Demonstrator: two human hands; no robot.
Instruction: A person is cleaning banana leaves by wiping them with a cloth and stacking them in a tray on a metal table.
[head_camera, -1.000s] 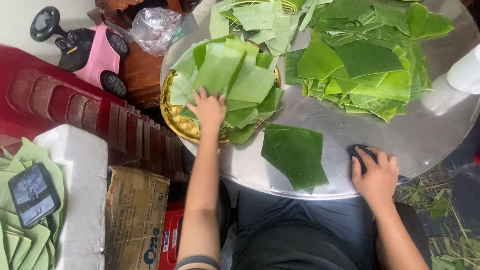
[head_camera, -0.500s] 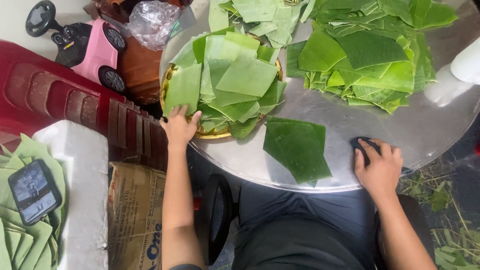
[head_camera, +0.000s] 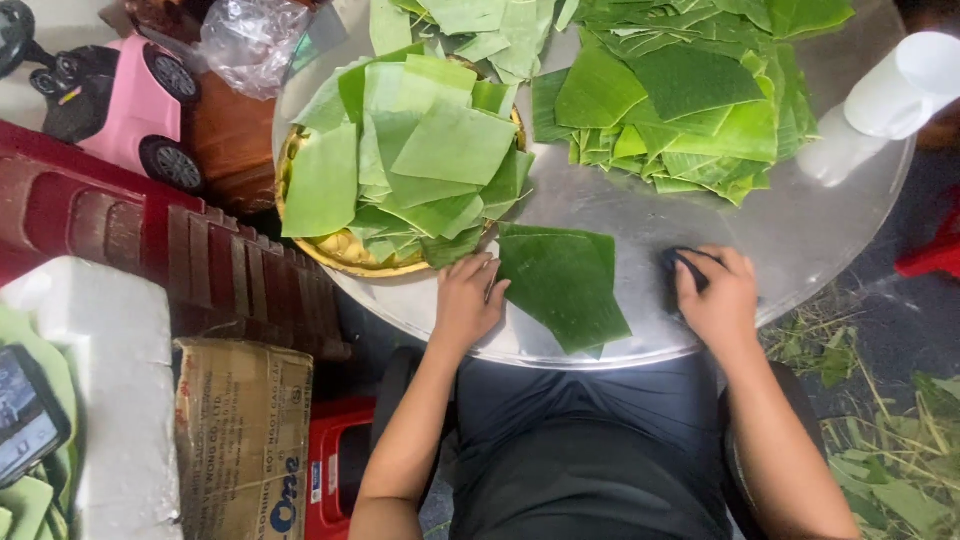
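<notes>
Round metal table, seen from above; the person sits at its near edge, knees under the rim.

Left hand: palm down on the table near the near edge, fingers loosely spread, fingertips touching the left edge of a single dark green banana leaf piece. It pins or touches the leaf but grips nothing. The leaf lies flat at the near edge, between the two hands, its near corner reaching the rim.

Right hand: curled over a small dark object, probably a cloth or pad, pressed on the table just right of the leaf. Fingers closed around it; most of it is hidden under the hand.

Behind the left hand, touching the leaf's far edge: a round gold-rimmed tray heaped with pale green cut leaf pieces. At the far right of the table, a second, darker pile of cut leaves. A white plastic bottle lies tilted at the right edge.

Off the table, left: pink toy car, crumpled clear plastic bag, red plastic crate, white foam box, cardboard box. Leaf scraps on the ground, right.
</notes>
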